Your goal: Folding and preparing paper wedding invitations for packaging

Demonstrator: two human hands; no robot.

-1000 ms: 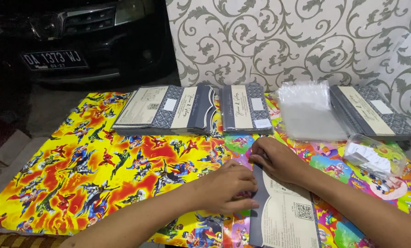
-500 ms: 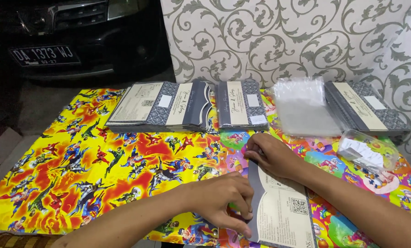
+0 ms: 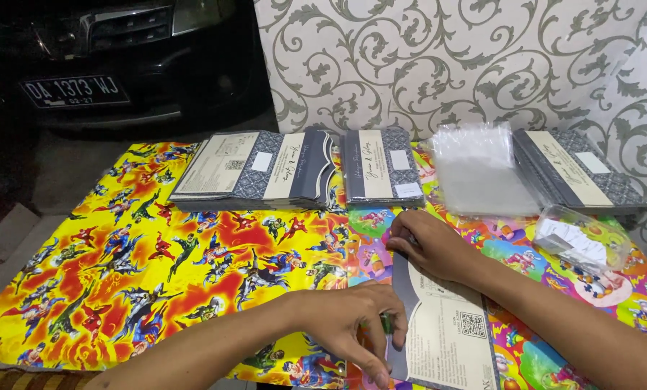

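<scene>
Both hands are pressing a grey-and-cream card flat on the counter — left hand pinching its near edge, right hand spread on its far end — folding step; firm creasing comes next

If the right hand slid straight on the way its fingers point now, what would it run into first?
The right hand rests on the top of the grey-edged card, fingers pointing left and slightly away. That line crosses bare patterned cloth; the first thing is probably the wide card stack, though depth is hard to judge.
</scene>
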